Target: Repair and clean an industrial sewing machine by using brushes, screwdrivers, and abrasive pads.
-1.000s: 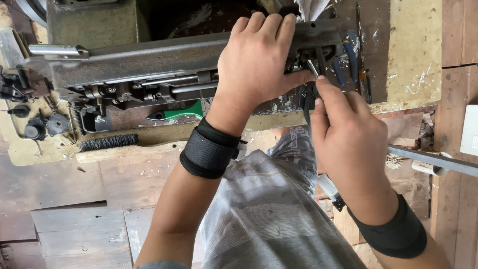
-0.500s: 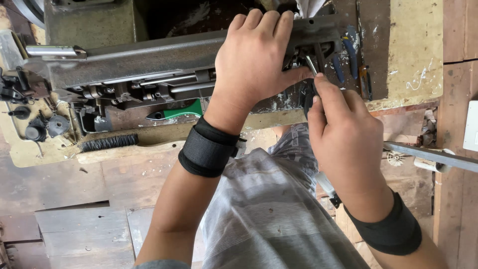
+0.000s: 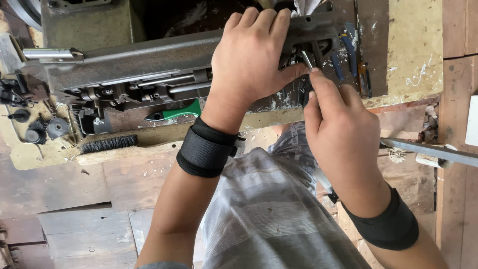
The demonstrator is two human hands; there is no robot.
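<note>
A grey metal sewing machine (image 3: 134, 65) lies tipped on its side on a worn yellowish table (image 3: 413, 45), its shafts and linkages exposed. My left hand (image 3: 251, 57) wraps over the machine's end, fingers over the top edge and thumb underneath. My right hand (image 3: 338, 129) pinches a thin metal tool (image 3: 306, 60), its tip poking into the mechanism just below my left thumb. Both wrists wear black bands.
A green-handled tool (image 3: 177, 113) lies under the machine. Blue-handled tools (image 3: 348, 47) rest on the table to the right. A black coil spring (image 3: 107, 144) sits at the table's front edge. A metal rod (image 3: 433, 152) sticks out at right. Wooden floor planks lie below.
My right hand has edged slightly up toward the mechanism with the thin tool. My left hand keeps its hold on the machine.
</note>
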